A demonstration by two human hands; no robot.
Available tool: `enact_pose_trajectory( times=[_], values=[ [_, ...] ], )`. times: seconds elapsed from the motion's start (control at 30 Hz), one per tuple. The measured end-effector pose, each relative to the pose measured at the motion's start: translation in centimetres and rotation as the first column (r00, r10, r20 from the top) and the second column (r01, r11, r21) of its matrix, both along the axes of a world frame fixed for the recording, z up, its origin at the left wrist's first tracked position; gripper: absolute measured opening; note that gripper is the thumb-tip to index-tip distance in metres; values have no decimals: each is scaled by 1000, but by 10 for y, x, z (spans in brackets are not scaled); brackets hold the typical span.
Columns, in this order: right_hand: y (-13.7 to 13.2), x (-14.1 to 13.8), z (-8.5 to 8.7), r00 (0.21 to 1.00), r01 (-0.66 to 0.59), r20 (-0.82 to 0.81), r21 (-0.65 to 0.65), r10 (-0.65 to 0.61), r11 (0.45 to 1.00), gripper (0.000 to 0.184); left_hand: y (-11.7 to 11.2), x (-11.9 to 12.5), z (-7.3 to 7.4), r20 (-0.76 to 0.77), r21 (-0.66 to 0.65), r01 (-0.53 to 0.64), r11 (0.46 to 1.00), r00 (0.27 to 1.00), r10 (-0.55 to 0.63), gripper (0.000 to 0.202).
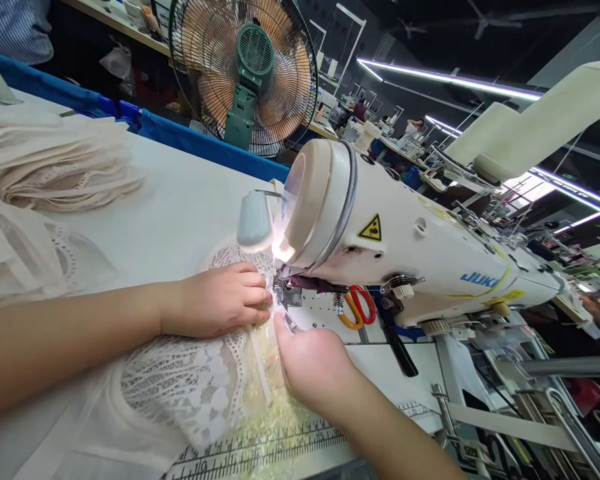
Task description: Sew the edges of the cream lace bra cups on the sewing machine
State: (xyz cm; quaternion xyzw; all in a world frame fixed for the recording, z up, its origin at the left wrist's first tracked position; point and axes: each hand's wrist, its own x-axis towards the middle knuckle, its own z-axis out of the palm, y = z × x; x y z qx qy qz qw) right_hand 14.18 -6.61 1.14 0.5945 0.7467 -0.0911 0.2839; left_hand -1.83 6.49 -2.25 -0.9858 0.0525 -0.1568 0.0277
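– Ruler scale (260, 453), printed in black along the near table edge, lies partly under the lace fabric (190, 387). Confirm your hand positions
– Your left hand (220, 300) rests knuckles up on the lace fabric. Its fingers are bent and held together, pressing the cloth to the table (180, 200) without closing round it. The fingertips sit just left of the presser foot (286, 297)
– And the right?
– Your right hand (313, 363) lies on the near side of the foot, with one finger stretched toward the metal. Whether it pinches the fabric cannot be told, because the back of the hand covers the grip
– Locate the work
– It runs from beneath your left palm, between both hands, up to the foot. It is white openwork with scalloped floral figures. A pale yellow layer (273, 407), grainy in texture, shows beside your right wrist
– Surroundings?
– Sewing machine (430, 247): cream, smooth, with a rounded head. Scissors (359, 307) with orange and red loops lie on its bed behind the foot. A stack of folded cream cloth (55, 167) lies well apart, at far left
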Motion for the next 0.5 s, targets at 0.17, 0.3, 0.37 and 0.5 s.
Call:
enact_pose_trajectory(
  times=[0.17,0.3,0.37,0.5],
  values=[
    [4,-7,10,997,70,20,-68,-69,995,96,14,2,2,30,90,-26,996,999,23,38],
    [3,-4,9,997,74,-20,-42,-75,996,94,24,2,1,-12,96,-32,995,999,33,43],
    [3,-3,8,996,80,-28,-38,-82,996,93,29,3,-1,-31,105,-42,994,998,45,45],
    [2,-2,6,997,78,-21,-51,-79,996,93,37,6,-4,-17,149,-81,985,996,85,44]
  ],
)
